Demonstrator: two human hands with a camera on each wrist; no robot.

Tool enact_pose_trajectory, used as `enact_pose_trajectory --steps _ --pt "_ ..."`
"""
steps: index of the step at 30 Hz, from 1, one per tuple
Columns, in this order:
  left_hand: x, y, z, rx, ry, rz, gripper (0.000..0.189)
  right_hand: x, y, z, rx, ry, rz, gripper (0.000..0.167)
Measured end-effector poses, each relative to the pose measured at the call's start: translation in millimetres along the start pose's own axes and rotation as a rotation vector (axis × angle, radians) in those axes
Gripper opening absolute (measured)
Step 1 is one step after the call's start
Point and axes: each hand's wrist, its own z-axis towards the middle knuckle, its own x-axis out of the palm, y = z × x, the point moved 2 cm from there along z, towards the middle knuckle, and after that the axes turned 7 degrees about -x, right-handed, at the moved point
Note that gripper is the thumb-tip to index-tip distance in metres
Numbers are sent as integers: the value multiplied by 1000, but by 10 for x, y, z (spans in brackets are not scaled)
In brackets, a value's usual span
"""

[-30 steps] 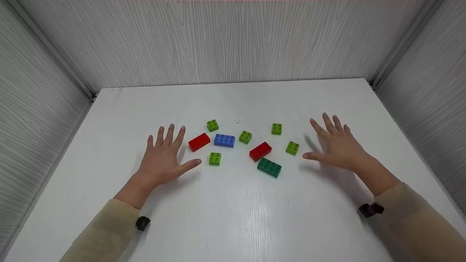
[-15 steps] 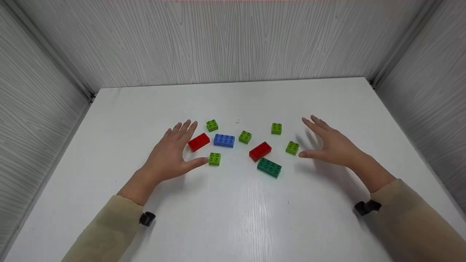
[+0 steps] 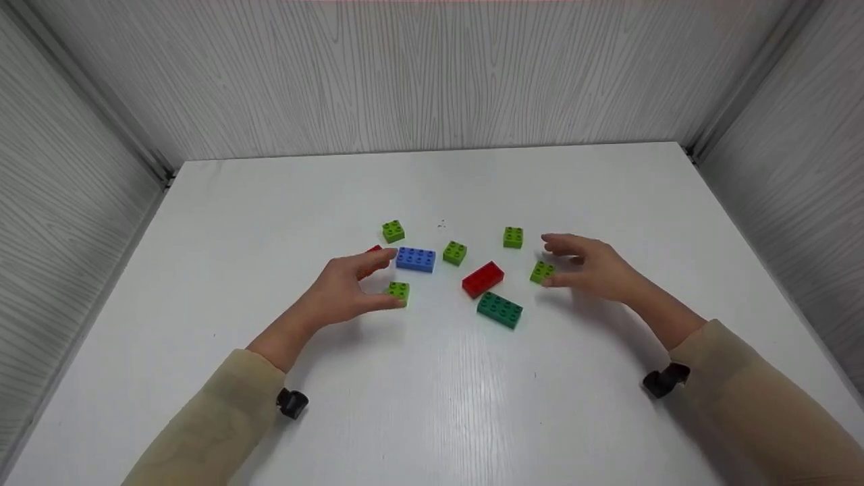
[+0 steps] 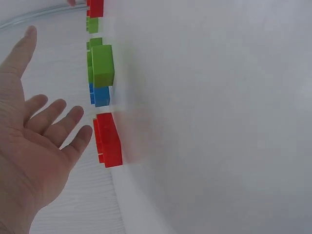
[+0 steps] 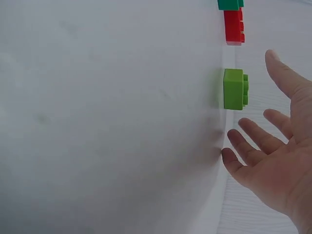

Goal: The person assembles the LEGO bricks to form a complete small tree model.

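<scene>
My left hand (image 3: 342, 295) hovers with thumb and fingers apart over the left end of the bricks. Its thumb overlaps a light green square brick (image 3: 399, 290) in the head view, and its fingers partly hide a red brick (image 4: 107, 141). Beyond its fingertips lies a blue brick (image 3: 416, 259). Over on the right, my right hand (image 3: 594, 268) holds nothing, its fingers bent a little and its thumb spread. Another light green brick (image 3: 542, 271) lies between that thumb and the fingers, also seen as the near light green brick (image 5: 234, 89) in the right wrist view.
Between the hands lie a red brick (image 3: 482, 280), a dark green brick (image 3: 499, 310) close against it, and a small light green brick (image 3: 455, 253). Farther back are two more light green bricks, one left (image 3: 393, 231) and one right (image 3: 513, 237). Pale panels (image 3: 432, 81) wall the white table (image 3: 445, 405).
Both hands have moved inward toward the bricks, the left one to the right and the right one to the left. Their fingers have bent from a wide spread. The bricks stay where they were.
</scene>
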Motion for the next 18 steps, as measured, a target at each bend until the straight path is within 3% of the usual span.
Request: enact_pose_trajectory --steps 6,18 --pt "109 71 52 -77 49 -65 80 41 -69 54 27 14 14 75" --pt "225 173 75 -142 63 -70 58 106 -115 53 119 19 -31 56"
